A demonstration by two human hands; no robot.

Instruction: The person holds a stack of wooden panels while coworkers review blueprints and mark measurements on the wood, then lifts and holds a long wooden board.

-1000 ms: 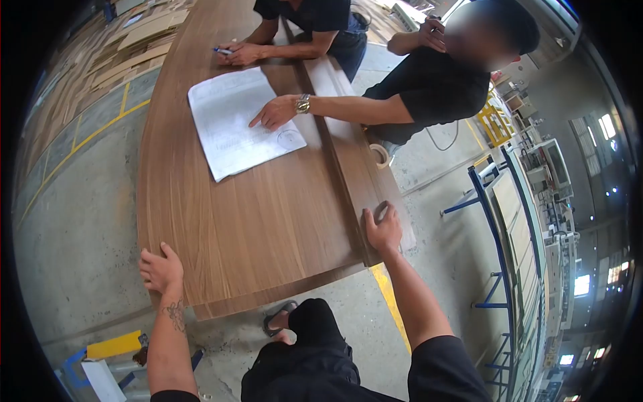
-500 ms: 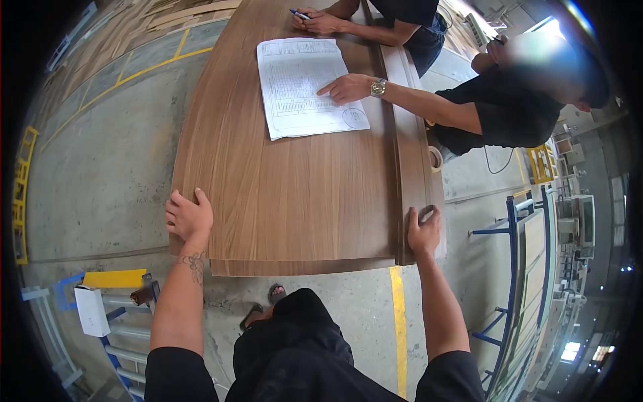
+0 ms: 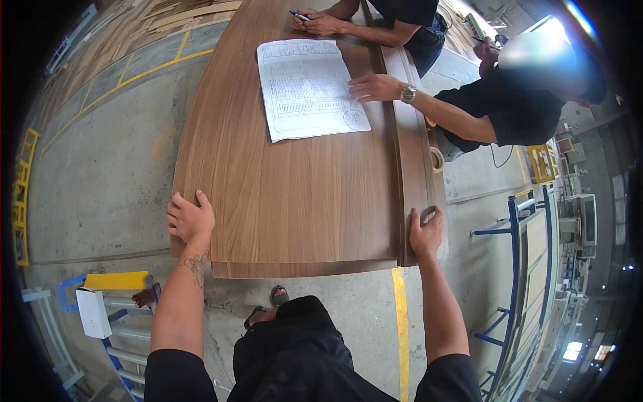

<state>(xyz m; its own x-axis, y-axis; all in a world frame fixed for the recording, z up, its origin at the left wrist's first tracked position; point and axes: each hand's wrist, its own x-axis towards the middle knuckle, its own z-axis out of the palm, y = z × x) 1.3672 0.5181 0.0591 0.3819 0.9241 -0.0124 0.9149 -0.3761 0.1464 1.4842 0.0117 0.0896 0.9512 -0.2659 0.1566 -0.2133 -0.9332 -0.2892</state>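
My left hand (image 3: 190,218) rests on the left edge of a stack of brown wood-grain panels (image 3: 301,201), fingers apart. On the right, my right hand (image 3: 426,231) lies on a narrow wood-grain strip (image 3: 412,167) near the front corner, thumb and fingers spread. Neither hand is closed around anything. A printed paper sheet (image 3: 301,84) lies farther back on the panels. A co-worker's hand (image 3: 378,88) with a wristwatch touches the sheet's right edge. Another co-worker's hands (image 3: 318,23) hold a blue pen (image 3: 299,15) at the back.
A tape roll (image 3: 437,159) sits by the strip's right side. A blue rack (image 3: 514,261) with panels stands at the right. At lower left is a roller frame (image 3: 127,352) with a white box (image 3: 94,313). Two co-workers lean in from the back right.
The view has turned, shifting the panels rightward in it. The watch-wearing co-worker's hand has drawn back rightward from pointing on the sheet. My hands stay at the panel edges.
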